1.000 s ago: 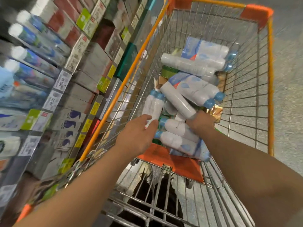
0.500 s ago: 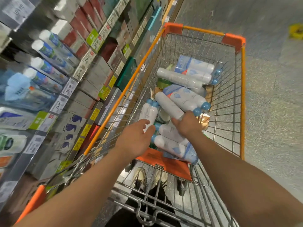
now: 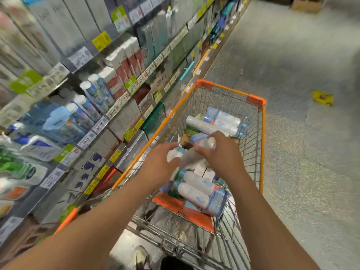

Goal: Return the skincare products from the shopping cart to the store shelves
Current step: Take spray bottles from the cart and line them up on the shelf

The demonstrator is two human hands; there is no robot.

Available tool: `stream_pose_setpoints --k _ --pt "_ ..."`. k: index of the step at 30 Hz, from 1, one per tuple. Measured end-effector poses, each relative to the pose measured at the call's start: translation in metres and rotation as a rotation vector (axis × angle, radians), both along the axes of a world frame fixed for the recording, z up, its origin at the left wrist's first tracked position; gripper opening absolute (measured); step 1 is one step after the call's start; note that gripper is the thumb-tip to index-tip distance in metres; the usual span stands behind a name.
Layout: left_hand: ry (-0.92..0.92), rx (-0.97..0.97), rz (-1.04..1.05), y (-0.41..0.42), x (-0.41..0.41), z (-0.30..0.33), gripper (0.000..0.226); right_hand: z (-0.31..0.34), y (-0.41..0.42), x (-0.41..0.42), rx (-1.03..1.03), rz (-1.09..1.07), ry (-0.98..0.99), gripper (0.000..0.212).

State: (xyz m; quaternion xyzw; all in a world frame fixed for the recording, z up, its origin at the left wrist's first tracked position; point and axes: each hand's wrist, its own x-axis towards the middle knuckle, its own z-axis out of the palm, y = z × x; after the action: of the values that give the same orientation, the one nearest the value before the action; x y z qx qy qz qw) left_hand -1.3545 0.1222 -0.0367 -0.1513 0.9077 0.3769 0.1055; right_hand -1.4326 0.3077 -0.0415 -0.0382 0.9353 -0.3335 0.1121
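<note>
My grip is double here: my left hand [image 3: 161, 162] curls round a white, blue-capped bottle pack [image 3: 175, 152], and my right hand [image 3: 222, 154] pinches the end of a pale bottle [image 3: 207, 143], both raised above the load in the shopping cart [image 3: 262, 133]. I judge both are held high so they can clear the wire sides and swing toward the shelves [image 3: 101, 121] on my left, where matching blue-and-white bottles [image 3: 93, 94] stand upright. Motion blur hides how firmly either hand has closed.

More skincare products lie flat in the basket: a wrapped twin pack [image 3: 198, 190] near the orange seat flap [image 3: 181, 209], another bundle [image 3: 218, 123] at the far end. The cart's orange rim runs just beside the shelf edge, so I would lift over it. A yellow object [image 3: 322, 97] sits on the floor [image 3: 292, 55], well apart.
</note>
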Motion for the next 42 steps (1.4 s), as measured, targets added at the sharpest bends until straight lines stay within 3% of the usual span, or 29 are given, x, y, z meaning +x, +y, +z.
stream_pose_setpoints --k 7,14,21,26,31,34,37,40,42 --pt "0.043 0.185 -0.025 -0.025 0.007 0.046 0.054 0.039 -0.025 0.018 -0.376 -0.018 0.226 0.022" --pt "0.164 0.306 0.011 -0.068 0.035 0.087 0.038 0.104 -0.089 0.031 -0.719 -0.018 0.326 0.033" --pt "0.336 0.399 0.181 -0.144 0.087 0.129 0.012 0.155 -0.186 0.066 -1.039 0.152 0.178 0.030" --pt "0.436 0.483 0.310 -0.199 0.142 0.150 0.020 0.182 -0.260 0.110 -1.160 0.320 0.048 0.040" --pt "0.500 0.562 0.368 -0.254 0.201 0.164 0.052 0.206 -0.328 0.154 -1.205 0.440 -0.082 0.033" --pt "0.504 0.573 0.400 -0.280 0.238 0.173 0.041 0.219 -0.366 0.184 -1.197 0.540 -0.142 0.025" --pt "0.511 0.588 0.422 -0.301 0.272 0.178 0.058 0.232 -0.400 0.215 -1.220 0.605 -0.209 0.015" --pt "0.536 0.622 0.452 -0.317 0.304 0.192 0.039 0.248 -0.431 0.245 -1.214 0.670 -0.250 0.021" --pt "0.561 0.618 0.462 -0.327 0.325 0.198 0.038 0.257 -0.450 0.265 -1.202 0.711 -0.244 0.029"
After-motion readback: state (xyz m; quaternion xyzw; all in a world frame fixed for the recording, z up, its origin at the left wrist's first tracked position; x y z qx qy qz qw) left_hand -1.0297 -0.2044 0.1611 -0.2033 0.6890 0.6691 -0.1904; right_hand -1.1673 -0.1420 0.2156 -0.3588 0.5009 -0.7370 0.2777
